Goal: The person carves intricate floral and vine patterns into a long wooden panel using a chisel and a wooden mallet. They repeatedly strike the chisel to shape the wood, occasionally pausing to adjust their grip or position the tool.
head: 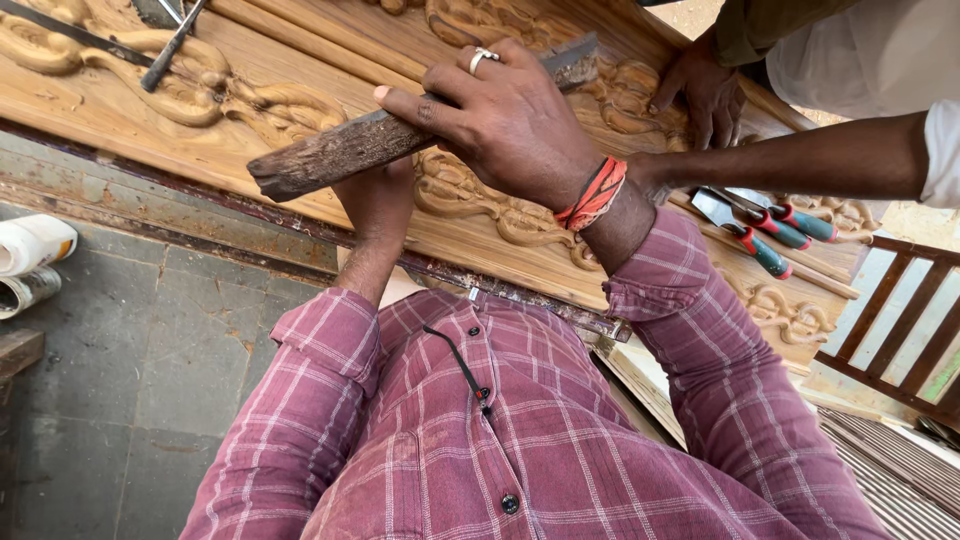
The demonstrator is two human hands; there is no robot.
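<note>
A: Gripping a rough wooden mallet (340, 150), the right hand (510, 125) closes around its far end; fingers wrap over the top, a ring on one. A red and orange thread band sits at that wrist. The club lies nearly level, its worn near end pointing left, above the carved wooden panel (300, 60).

B: And the left hand (378, 195)?

A: Mostly hidden under the mallet. It sits against the panel's near edge, just below the club. Cannot tell whether it is clenched or holding anything.

B: Why the mallet held that way?

A: Judgement only: gripped high and raised off the wood, it looks poised for striking down toward the spot the left hand guards.

B: Outward from there?

A: A co-worker's hand (705, 95) rests fingertips on the panel's far right, palm down, seemingly steadying it; a second bare forearm of theirs crosses just near of it. Chisels with red and green handles (775, 235) lie on the panel at right, within reach: three counted. One slim metal tool (170, 45) lies at far left on the carving. On the grey floor, left: one white bottle (35, 242) and a tin beside it.
</note>
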